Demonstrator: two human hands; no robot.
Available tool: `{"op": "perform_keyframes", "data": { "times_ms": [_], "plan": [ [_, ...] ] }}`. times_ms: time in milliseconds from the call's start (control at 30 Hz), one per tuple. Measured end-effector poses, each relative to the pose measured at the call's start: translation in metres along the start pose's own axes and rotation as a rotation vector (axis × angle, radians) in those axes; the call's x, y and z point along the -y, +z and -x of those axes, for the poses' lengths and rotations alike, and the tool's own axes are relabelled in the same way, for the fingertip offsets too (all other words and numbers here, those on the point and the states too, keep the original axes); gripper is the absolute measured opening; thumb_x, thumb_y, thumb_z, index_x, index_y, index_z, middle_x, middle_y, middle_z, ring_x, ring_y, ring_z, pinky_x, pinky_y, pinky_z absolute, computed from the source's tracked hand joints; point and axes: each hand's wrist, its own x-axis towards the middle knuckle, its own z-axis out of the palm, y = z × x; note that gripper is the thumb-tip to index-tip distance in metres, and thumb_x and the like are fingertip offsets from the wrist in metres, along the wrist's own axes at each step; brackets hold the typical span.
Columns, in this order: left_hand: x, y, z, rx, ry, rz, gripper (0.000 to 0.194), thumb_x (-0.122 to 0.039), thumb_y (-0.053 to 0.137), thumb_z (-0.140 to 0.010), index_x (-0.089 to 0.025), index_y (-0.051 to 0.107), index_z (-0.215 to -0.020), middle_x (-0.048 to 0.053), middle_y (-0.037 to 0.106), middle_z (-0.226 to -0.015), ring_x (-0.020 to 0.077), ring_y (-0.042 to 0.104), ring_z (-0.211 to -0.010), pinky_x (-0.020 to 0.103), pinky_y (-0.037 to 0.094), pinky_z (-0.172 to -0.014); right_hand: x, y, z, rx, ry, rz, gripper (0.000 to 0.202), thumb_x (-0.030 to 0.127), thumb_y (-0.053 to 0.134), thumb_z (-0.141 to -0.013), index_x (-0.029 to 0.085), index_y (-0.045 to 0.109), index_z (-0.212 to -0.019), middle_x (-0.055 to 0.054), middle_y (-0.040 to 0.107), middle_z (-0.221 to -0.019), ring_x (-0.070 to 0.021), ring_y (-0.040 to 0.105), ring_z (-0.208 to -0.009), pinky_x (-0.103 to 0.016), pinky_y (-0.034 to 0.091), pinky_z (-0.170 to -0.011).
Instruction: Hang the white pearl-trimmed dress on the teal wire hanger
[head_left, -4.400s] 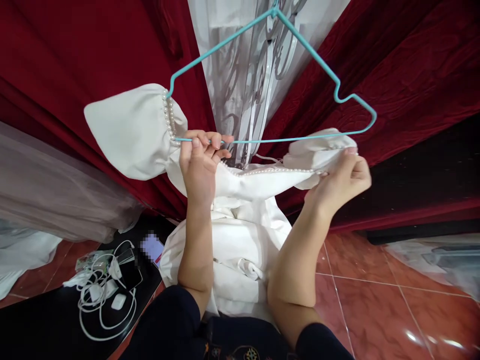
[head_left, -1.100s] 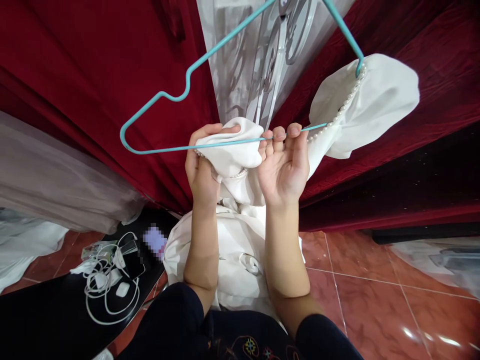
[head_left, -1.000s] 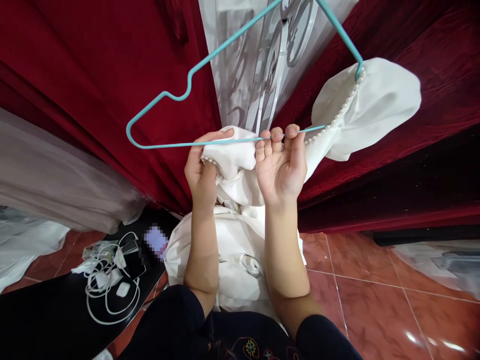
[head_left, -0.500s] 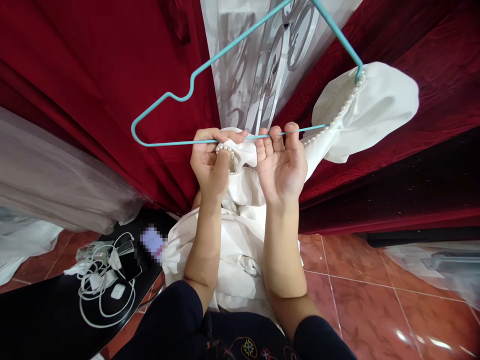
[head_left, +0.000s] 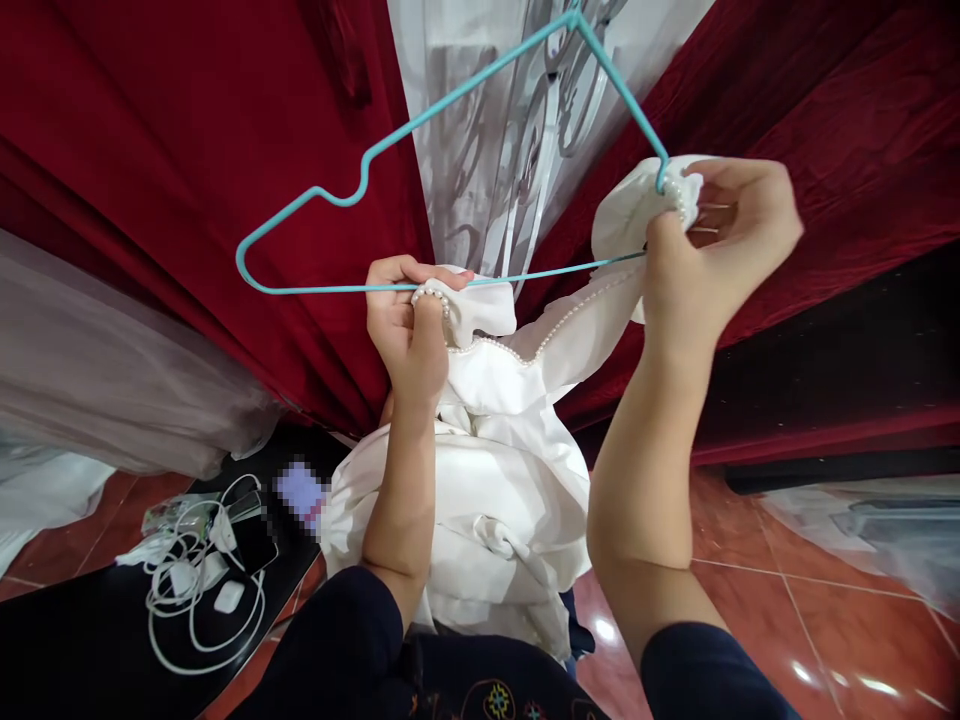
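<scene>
A white dress (head_left: pixel 510 480) with pearl beading along its neckline hangs over my lap from a light-blue hanger (head_left: pixel 442 103). My left hand (head_left: pixel 409 325) is closed on the dress's beaded edge, its fingers lying against the hanger's lower bar. My right hand (head_left: pixel 720 240) pinches the beaded strap edge of the other side, at the hanger's right shoulder. That puffed side is looped around the hanger's right end. The hanger's left arm, with its notch, is bare of fabric. Part of the right puff is hidden behind my right hand.
Red curtains (head_left: pixel 187 130) hang on both sides, with white sheer fabric and a white scrolled metal frame (head_left: pixel 551 130) between them. On a black bench (head_left: pixel 82 640) at the left lie white cables (head_left: pixel 180 590), a phone (head_left: pixel 256 543) and a small white case (head_left: pixel 229 592). The floor (head_left: pixel 832 600) is red tile.
My right hand has left the middle of the lower bar and moved right and up to grip the beaded strap. The hanger has shifted slightly left. My left hand keeps its hold.
</scene>
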Motion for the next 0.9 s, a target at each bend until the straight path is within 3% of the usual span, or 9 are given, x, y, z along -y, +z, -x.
{"op": "perform_keyframes", "data": {
  "times_ms": [67, 100, 233, 367, 467, 600, 667, 767, 900],
  "plan": [
    [-0.002, -0.002, -0.003, 0.012, -0.001, -0.039, 0.014, -0.031, 0.061, -0.098, -0.026, 0.048, -0.097, -0.001, 0.065, -0.082, 0.0202, 0.074, -0.089, 0.04, 0.062, -0.097, 0.0, -0.004, -0.02, 0.117, -0.319, 0.108, 0.026, -0.011, 0.066, -0.078, 0.012, 0.075, -0.069, 0.002, 0.072, -0.074, -0.0094, 0.074, -0.089, -0.003, 0.045, -0.06],
    [-0.002, -0.003, -0.005, 0.013, -0.004, -0.061, 0.013, -0.031, 0.059, -0.099, -0.026, 0.048, -0.097, 0.0, 0.065, -0.082, 0.0201, 0.074, -0.088, 0.039, 0.062, -0.096, 0.002, -0.009, -0.029, 0.138, -0.382, 0.108, 0.026, -0.01, 0.065, -0.077, 0.012, 0.074, -0.067, 0.003, 0.07, -0.07, -0.0107, 0.075, -0.09, -0.004, 0.045, -0.061],
    [-0.004, -0.008, -0.01, -0.003, 0.006, -0.08, 0.011, -0.03, 0.057, -0.099, -0.026, 0.047, -0.096, 0.0, 0.065, -0.079, 0.0199, 0.073, -0.083, 0.038, 0.061, -0.094, 0.012, -0.034, -0.055, 0.04, -0.266, -0.102, 0.029, -0.007, 0.057, -0.079, 0.015, 0.067, -0.063, 0.012, 0.069, -0.067, -0.0122, 0.076, -0.105, -0.005, 0.046, -0.067],
    [-0.003, -0.009, -0.011, -0.005, -0.037, -0.083, 0.009, -0.028, 0.056, -0.1, -0.026, 0.048, -0.097, 0.0, 0.066, -0.082, 0.0203, 0.075, -0.087, 0.036, 0.061, -0.094, 0.001, -0.059, -0.057, -0.106, -0.408, 0.043, 0.027, -0.008, 0.069, -0.075, 0.016, 0.07, -0.062, 0.01, 0.067, -0.067, -0.0045, 0.073, -0.084, -0.006, 0.048, -0.066],
    [0.001, -0.008, -0.011, 0.006, -0.067, -0.068, 0.006, -0.024, 0.054, -0.101, -0.025, 0.048, -0.098, 0.001, 0.067, -0.083, 0.0198, 0.075, -0.089, 0.035, 0.061, -0.094, -0.021, -0.08, -0.04, 0.044, -0.444, 0.229, 0.029, -0.005, 0.071, -0.08, 0.021, 0.078, -0.07, 0.006, 0.069, -0.071, -0.0015, 0.064, -0.071, -0.006, 0.049, -0.067],
    [0.012, -0.006, -0.013, 0.035, -0.027, 0.037, 0.009, -0.025, 0.056, -0.098, -0.025, 0.048, -0.097, 0.0, 0.066, -0.082, 0.0182, 0.074, -0.086, 0.034, 0.061, -0.092, -0.043, -0.096, -0.008, 0.35, -0.322, 0.381, 0.021, 0.007, 0.071, -0.088, 0.023, 0.084, -0.086, -0.001, 0.078, -0.089, -0.0091, 0.069, -0.082, -0.017, 0.056, -0.077],
    [0.018, -0.007, -0.015, 0.046, 0.003, 0.078, 0.013, -0.028, 0.06, -0.096, -0.025, 0.048, -0.096, -0.001, 0.065, -0.08, 0.0177, 0.074, -0.084, 0.034, 0.062, -0.09, -0.044, -0.092, 0.006, 0.464, -0.375, 0.457, 0.011, 0.015, 0.075, -0.085, 0.021, 0.083, -0.091, -0.004, 0.077, -0.091, -0.0127, 0.07, -0.083, -0.023, 0.057, -0.078],
    [0.023, -0.009, -0.017, 0.065, 0.022, 0.108, 0.018, -0.031, 0.065, -0.093, -0.024, 0.048, -0.096, -0.002, 0.065, -0.079, 0.0171, 0.073, -0.082, 0.032, 0.062, -0.088, -0.043, -0.074, 0.02, 0.54, -0.527, 0.408, 0.027, 0.024, 0.081, -0.079, 0.02, 0.075, -0.106, -0.004, 0.073, -0.101, -0.0118, 0.068, -0.08, -0.024, 0.055, -0.071],
    [0.023, -0.01, -0.017, 0.087, -0.017, 0.132, 0.017, -0.03, 0.065, -0.092, -0.025, 0.049, -0.097, -0.002, 0.067, -0.081, 0.0167, 0.074, -0.082, 0.03, 0.062, -0.086, -0.054, -0.052, 0.029, 0.709, -0.474, 0.393, 0.019, 0.035, 0.068, -0.094, 0.024, 0.065, -0.109, -0.002, 0.064, -0.1, -0.0073, 0.055, -0.067, -0.023, 0.044, -0.06]
  ]
}}
